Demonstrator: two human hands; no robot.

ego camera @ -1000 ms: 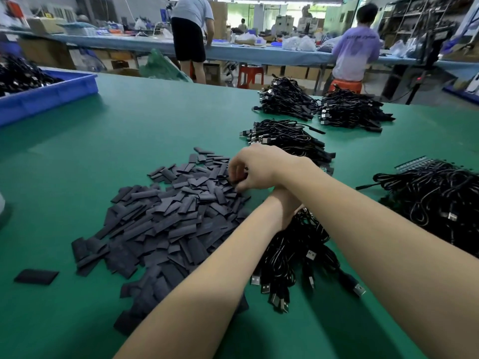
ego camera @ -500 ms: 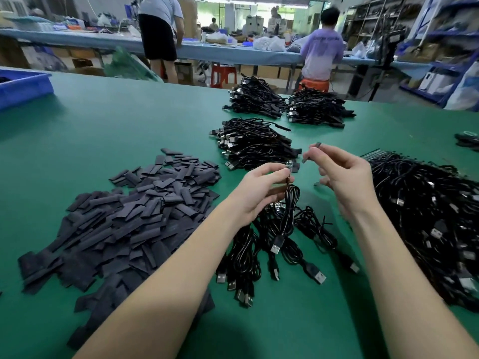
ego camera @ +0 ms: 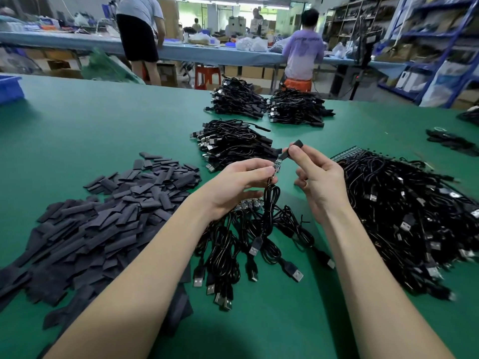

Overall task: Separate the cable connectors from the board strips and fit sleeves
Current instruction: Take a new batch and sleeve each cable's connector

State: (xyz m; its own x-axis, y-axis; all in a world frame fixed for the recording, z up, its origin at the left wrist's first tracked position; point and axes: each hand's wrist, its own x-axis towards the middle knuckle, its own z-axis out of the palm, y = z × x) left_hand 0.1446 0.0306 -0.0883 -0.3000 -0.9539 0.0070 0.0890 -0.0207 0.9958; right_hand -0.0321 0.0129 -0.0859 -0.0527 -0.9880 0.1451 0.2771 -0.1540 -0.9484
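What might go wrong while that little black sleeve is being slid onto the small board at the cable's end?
The sleeve is pinched only at its end by the right hand, so it might slip or go on crooked. The left hand holds the small board by fingertips; pushing could bend its cable joint. The hanging cable might snag the loose cables beneath.

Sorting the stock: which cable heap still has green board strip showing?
The big heap right of the right hand; green strip edges its far side. Others show only cables.
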